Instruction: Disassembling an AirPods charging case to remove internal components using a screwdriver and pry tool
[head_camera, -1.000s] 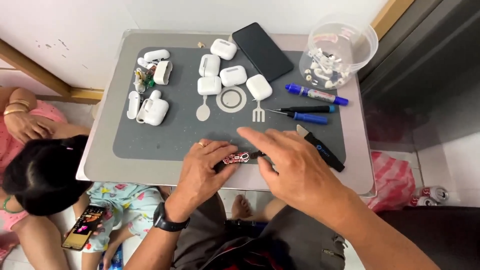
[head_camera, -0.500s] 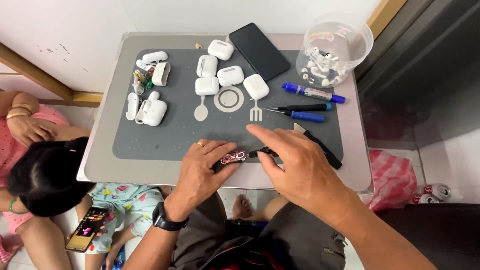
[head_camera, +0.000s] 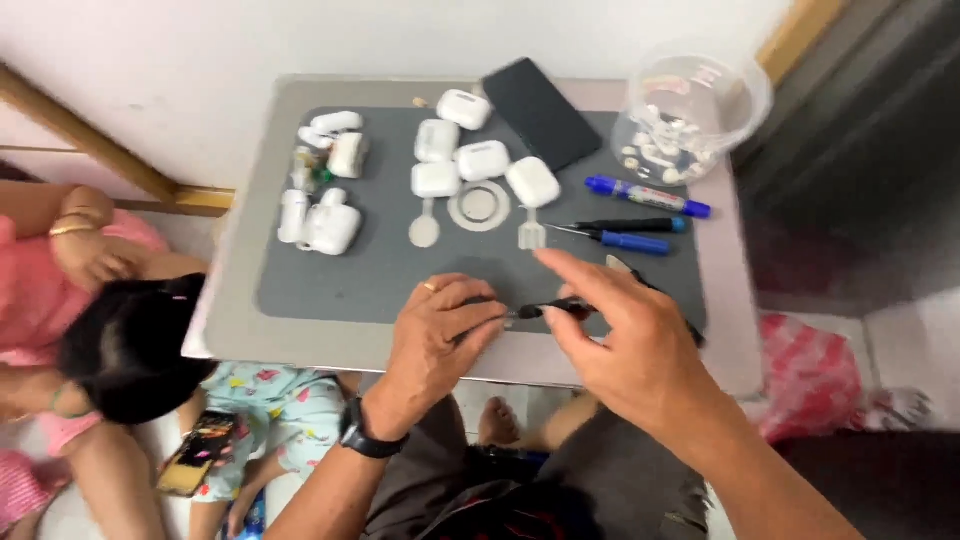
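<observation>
One head-worn camera looks steeply down, from fairly close, onto the small grey table (head_camera: 250, 330) (no second view).

Matt grey mat (head_camera: 380, 270), seemingly glossy plastic cases (head_camera: 482, 160).

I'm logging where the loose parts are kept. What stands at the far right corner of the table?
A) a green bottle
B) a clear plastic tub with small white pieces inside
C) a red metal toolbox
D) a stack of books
B: a clear round tub stands at the far right corner of the table, with small white pieces on its bottom, just beyond the blue marker.
</observation>
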